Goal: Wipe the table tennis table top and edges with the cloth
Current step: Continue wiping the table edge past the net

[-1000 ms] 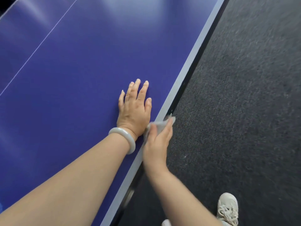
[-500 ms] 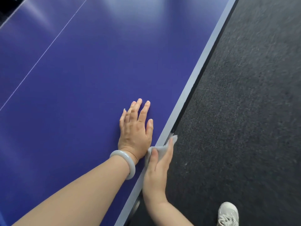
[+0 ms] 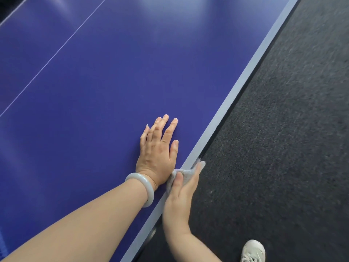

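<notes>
The blue table tennis table (image 3: 105, 87) fills the left and middle of the view, its pale grey edge band (image 3: 243, 80) running diagonally from the upper right to the bottom middle. My left hand (image 3: 157, 150) lies flat on the top with fingers straight, close to the edge, a pale bangle on the wrist. My right hand (image 3: 179, 197) grips a small light grey cloth (image 3: 186, 173) against the edge band, thumb on top and fingers wrapped over the table's side. Most of the cloth is hidden under that hand.
Dark grey carpet (image 3: 283, 148) covers the floor to the right of the table. A white sneaker (image 3: 253, 251) shows at the bottom right. A thin white line (image 3: 56, 53) crosses the table top at the left.
Both hands sit lower in the view than a second ago, and more of the table top shows beyond them. The right hand keeps holding the cloth on the edge.
</notes>
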Demonstrator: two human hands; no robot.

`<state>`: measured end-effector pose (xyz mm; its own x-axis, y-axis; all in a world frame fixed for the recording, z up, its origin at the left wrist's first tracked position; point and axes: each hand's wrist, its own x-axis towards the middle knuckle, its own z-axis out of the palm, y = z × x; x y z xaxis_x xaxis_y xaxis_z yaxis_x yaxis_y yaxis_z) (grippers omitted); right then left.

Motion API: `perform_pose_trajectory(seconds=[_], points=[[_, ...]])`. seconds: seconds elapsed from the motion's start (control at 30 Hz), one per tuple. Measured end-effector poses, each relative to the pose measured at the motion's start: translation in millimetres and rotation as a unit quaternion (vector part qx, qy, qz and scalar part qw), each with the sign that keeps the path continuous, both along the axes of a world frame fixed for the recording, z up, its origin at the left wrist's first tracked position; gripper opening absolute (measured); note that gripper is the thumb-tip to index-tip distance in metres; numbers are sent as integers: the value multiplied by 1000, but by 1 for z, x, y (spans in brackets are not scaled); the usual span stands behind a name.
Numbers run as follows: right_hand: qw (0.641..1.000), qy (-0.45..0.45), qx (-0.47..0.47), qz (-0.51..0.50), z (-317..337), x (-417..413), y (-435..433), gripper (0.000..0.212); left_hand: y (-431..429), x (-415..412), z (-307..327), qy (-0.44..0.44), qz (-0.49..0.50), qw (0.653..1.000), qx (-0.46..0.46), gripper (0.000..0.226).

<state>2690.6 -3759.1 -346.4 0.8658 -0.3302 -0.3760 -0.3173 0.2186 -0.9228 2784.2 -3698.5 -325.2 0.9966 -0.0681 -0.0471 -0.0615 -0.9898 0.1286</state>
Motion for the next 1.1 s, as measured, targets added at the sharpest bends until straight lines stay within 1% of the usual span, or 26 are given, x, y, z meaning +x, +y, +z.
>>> perform_pose_trajectory(seconds=[0.03, 0.1, 0.2, 0.27, 0.33, 0.4, 0.53, 0.6, 0.67, 0.8, 0.87, 1.0, 1.1], points=[[1000, -5, 4, 14, -1, 5, -5, 59, 0, 0, 0, 0, 0, 1000, 1, 57], [1000, -17, 10, -8, -6, 45, -25, 70, 0, 0, -1, -2, 2, 1000, -2, 57], [999, 9, 5, -30, -10, 144, -75, 65, -1, -1, 0, -5, 2, 1000, -3, 57], [999, 29, 0, -42, -8, 185, -97, 61, -1, 0, 1, -4, 1, 1000, -4, 57], [998, 22, 2, -57, -8, 185, -96, 59, -2, 0, 1, -5, 5, 1000, -5, 57], [998, 13, -6, -63, -10, 144, -72, 61, -2, 0, 1, -5, 5, 1000, -2, 58], [1000, 9, 12, 7, -1, 21, -15, 68, -2, 0, 2, -2, 2, 1000, -3, 59], [999, 22, 13, 40, 3, 4, -11, 68, -3, 0, 2, 0, 2, 1000, 0, 59], [999, 31, 15, 35, 0, 32, -23, 73, -3, 1, 2, 2, 4, 1000, -1, 59], [998, 54, -2, -16, -8, 144, -76, 65, -4, 1, 3, 6, 6, 1000, 2, 59], [998, 52, -10, -21, -11, 180, -95, 65, -5, 1, 3, 7, 4, 1000, 5, 60], [999, 28, -19, -1, -12, 183, -107, 68, -7, 2, 3, 9, -6, 1000, 9, 62], [1000, 24, 1, 2, -13, 182, -108, 69, -8, 2, 4, 15, -12, 999, 28, 62]])
